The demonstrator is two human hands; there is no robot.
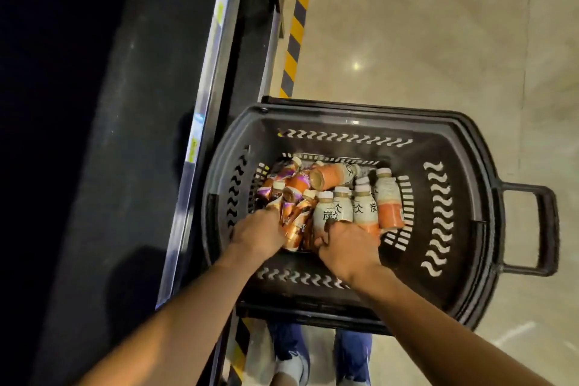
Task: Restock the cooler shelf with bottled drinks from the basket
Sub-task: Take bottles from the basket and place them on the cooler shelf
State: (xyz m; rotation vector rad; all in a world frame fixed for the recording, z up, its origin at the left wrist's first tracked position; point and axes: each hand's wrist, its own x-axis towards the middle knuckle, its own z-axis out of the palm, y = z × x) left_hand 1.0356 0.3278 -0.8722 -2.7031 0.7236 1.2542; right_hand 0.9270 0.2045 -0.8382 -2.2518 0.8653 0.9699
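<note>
A black plastic basket [445, 229] sits on the floor beside the cooler, holding several small bottled drinks. Orange-and-purple labelled bottles [293, 188] lie on its left side, and cream-and-orange bottles [388, 200] lie on its right. Both of my hands reach down into it. My left hand [258, 233] has its fingers curled round an orange-labelled bottle [293, 233]. My right hand [347, 244] grips the lower end of a cream bottle [326, 213]. The fingertips of both hands are hidden among the bottles.
The cooler's dark lower ledge [131, 166] and its metal rail with price tags [200, 122] run along the left. A yellow-and-black striped floor strip [297, 22] lies beside it. The basket's handle [539, 229] sticks out right. My shoes [291, 367] stand below the basket.
</note>
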